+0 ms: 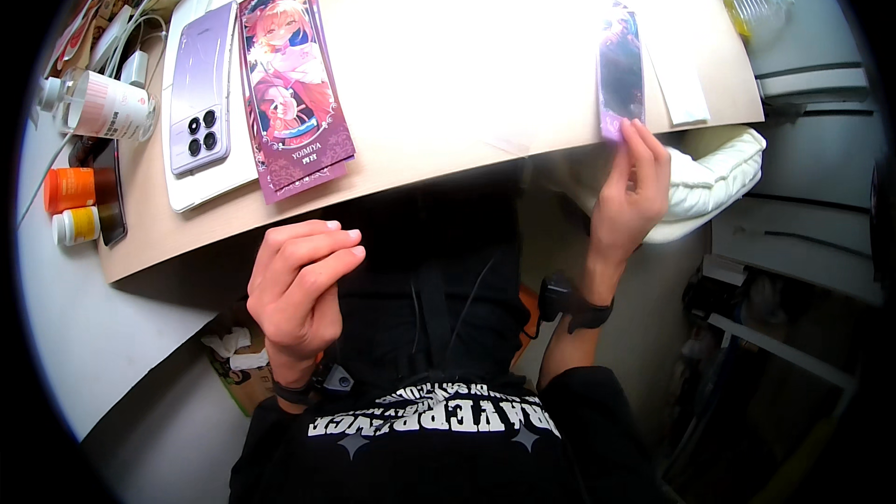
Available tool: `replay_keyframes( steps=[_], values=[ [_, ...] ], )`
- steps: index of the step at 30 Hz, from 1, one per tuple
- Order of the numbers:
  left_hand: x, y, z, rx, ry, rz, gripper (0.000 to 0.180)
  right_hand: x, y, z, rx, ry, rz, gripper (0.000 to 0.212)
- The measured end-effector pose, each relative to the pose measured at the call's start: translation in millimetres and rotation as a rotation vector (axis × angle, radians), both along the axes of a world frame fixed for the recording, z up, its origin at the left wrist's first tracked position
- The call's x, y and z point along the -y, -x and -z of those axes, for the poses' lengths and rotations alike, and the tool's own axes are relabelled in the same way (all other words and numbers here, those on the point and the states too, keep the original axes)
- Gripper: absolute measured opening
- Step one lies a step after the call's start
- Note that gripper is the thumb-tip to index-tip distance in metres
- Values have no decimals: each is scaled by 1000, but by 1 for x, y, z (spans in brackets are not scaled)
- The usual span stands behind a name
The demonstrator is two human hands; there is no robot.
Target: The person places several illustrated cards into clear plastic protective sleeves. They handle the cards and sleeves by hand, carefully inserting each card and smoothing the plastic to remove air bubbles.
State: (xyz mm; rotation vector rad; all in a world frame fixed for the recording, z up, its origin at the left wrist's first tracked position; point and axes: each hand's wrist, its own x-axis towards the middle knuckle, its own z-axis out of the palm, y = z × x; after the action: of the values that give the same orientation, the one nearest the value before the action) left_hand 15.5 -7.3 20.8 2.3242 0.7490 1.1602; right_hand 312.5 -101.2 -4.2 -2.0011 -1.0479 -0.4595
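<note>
My right hand (635,187) pinches the lower end of a narrow printed card (621,75) with a dark picture and a purple border. The card reaches over the table's right part, and glare washes out its top. My left hand (299,285) is held above my lap, just off the table's front edge, its fingers bent and close together with nothing visible in them. Nearest to it lies a small stack of tall illustrated cards (289,84), the top one showing a pink-haired cartoon figure in a maroon frame. A lilac phone (205,93) lies left of the stack.
The phone and cards rest partly on a white flat slab (187,191). A white strip (681,84) lies right of the held card. At the left stand a clear bottle (112,107) and orange jar (70,189). A white cushion (719,177) sits below the table's right edge.
</note>
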Motion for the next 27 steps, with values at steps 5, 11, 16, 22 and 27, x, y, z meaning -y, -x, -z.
replay_keyframes(
  steps=[5,11,16,22,27],
  values=[
    [7,-2,1,-1,184,139,23,4,13,-12,149,-245,10,22],
    [9,-14,-4,-41,724,497,37,33,53,-27,485,-455,-267,12],
    [20,-22,-6,298,1174,582,64,46,100,-17,131,-375,-796,16],
    [17,-17,-18,671,1197,164,46,49,104,21,-73,-167,-1136,17],
    [6,-8,-8,616,1078,59,31,38,98,20,-335,291,-1239,44]
  ],
)
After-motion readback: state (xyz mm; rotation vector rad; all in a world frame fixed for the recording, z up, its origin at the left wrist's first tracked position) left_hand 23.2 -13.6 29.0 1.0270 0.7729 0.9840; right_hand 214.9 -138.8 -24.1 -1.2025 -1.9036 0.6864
